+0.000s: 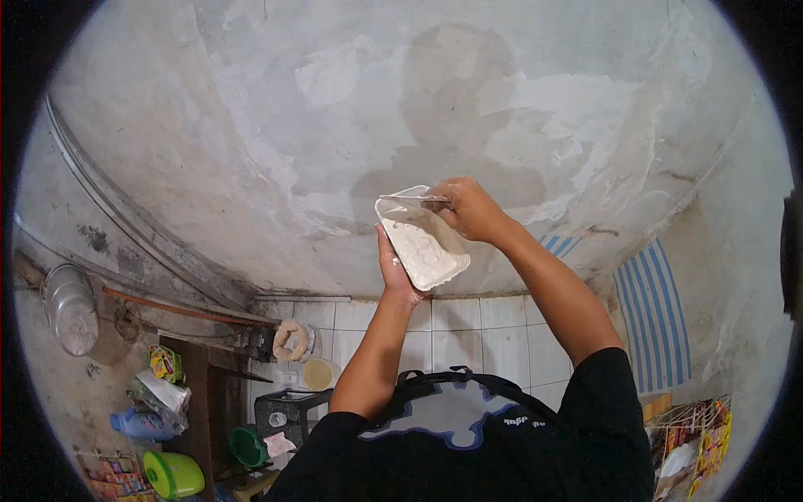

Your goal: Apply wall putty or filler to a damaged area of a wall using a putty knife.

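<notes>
My left hand (396,274) supports a whitish rectangular tub (449,233) from below and along its left side, thumb up against the wall. Wet off-white putty (425,253) coats the bottom of the tub, which is tilted. At the tub's far end my right hand (468,209) is closed round a scraper with a thin, flat blade (407,198). The blade lies across the far rim, seen nearly edge-on. Its handle is mostly hidden in my fingers. White smears show on my left hand.
Ahead stands a grey plastered wall (335,151) with pale patches and my shadow. White tiles (456,356) cover the floor. At lower left are a clear round container (318,374), a black stand (288,410) and a green basket (247,447). A blue-striped cloth (654,318) hangs at right.
</notes>
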Motion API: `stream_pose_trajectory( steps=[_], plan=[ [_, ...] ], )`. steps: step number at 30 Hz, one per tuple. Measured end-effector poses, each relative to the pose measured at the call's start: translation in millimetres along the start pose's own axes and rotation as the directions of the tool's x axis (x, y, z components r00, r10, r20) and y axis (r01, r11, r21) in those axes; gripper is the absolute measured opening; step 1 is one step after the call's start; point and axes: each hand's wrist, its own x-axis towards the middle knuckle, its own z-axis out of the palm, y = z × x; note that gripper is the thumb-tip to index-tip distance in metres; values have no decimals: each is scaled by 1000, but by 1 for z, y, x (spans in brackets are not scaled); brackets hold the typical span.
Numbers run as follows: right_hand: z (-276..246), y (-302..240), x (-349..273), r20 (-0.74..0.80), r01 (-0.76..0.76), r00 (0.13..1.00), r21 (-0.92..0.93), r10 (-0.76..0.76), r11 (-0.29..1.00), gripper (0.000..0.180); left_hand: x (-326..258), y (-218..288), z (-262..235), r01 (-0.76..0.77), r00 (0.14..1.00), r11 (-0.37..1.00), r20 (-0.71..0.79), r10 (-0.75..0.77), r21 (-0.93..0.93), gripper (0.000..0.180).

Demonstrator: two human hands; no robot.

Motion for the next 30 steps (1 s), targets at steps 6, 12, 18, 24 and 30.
stream_pose_trajectory(
  steps=[6,12,18,24,30],
  plan=[
    [3,2,-28,10,11,1000,-48,-10,999,24,1,-2,0,-6,998,1000,-66,4,-31,72],
    [-14,-13,-53,7,-166,986,64,166,984,20,10,1,-4,-83,996,995,16,84,-58,69],
    [-6,-21,-66,-47,-351,933,104,357,931,18,15,-1,-5,-134,991,987,-14,134,-91,66],
    [25,-11,-82,-226,-449,842,210,490,869,17,16,-3,-15,-112,993,989,13,114,-98,68],
    [50,-35,-92,-236,-597,686,357,688,718,18,0,-9,-9,-70,997,996,-31,69,-47,70]
  ],
)
